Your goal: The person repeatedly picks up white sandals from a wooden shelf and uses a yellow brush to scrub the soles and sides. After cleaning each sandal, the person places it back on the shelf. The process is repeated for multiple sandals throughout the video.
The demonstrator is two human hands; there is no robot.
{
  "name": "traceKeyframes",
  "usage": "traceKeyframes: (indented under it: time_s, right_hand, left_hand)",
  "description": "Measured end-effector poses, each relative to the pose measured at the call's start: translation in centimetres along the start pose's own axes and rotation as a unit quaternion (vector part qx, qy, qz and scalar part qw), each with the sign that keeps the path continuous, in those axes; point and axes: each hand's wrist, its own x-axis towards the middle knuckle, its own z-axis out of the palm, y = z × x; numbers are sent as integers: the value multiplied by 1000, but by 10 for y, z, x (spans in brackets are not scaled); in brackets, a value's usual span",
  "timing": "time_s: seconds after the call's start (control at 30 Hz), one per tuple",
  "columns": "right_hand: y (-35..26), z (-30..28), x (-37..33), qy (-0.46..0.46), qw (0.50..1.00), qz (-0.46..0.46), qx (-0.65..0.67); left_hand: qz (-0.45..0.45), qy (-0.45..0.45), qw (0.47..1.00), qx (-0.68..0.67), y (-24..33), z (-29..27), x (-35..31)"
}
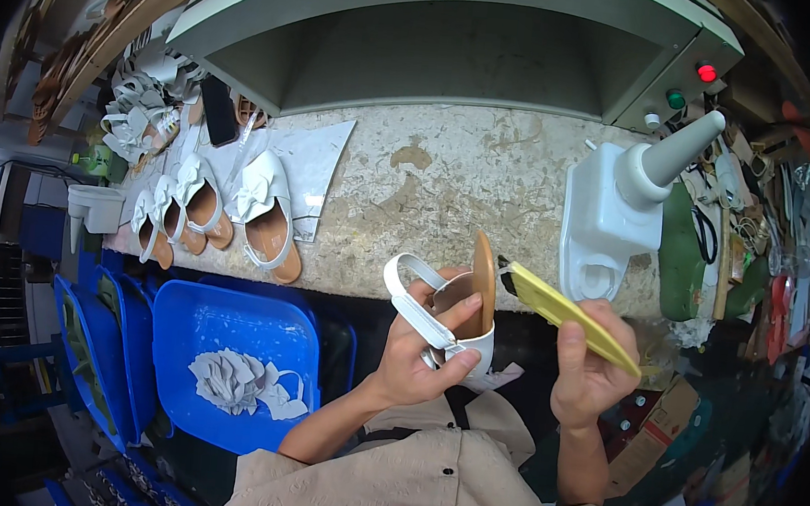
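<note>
While I am viewing remotely: one white sandal [484, 298], which the left hand [423, 346] is clamping before the bench [449, 185], tan sole standing edge-on, long axis running away from the body. One yellow tool [559, 309], which the right hand [593, 361] is gripping; its dark tip is pointing left toward the sole, near but apart.

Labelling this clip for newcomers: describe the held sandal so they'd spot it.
Find the pale worktable, then the left hand at its near edge. That hand grips the white-strapped sandal, unlike the row of sandals resting on the worktable.
</note>
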Motion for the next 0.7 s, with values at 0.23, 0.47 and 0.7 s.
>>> traceKeyframes:
  time_s: [0.23,0.47,0.7]
  right_hand:
    - [-10,-7,9,-171,929,-253,-209]
    - [-18,-22,33,-279,867,-350,-220]
    - [-37,-32,42,-284,884,-316,-195]
  left_hand:
    - [1,46,998,31,7,-3,6]
    - [-16,-34,998,57,5,-17,12]
    - [-55,-37,993,100,7,-21,19]
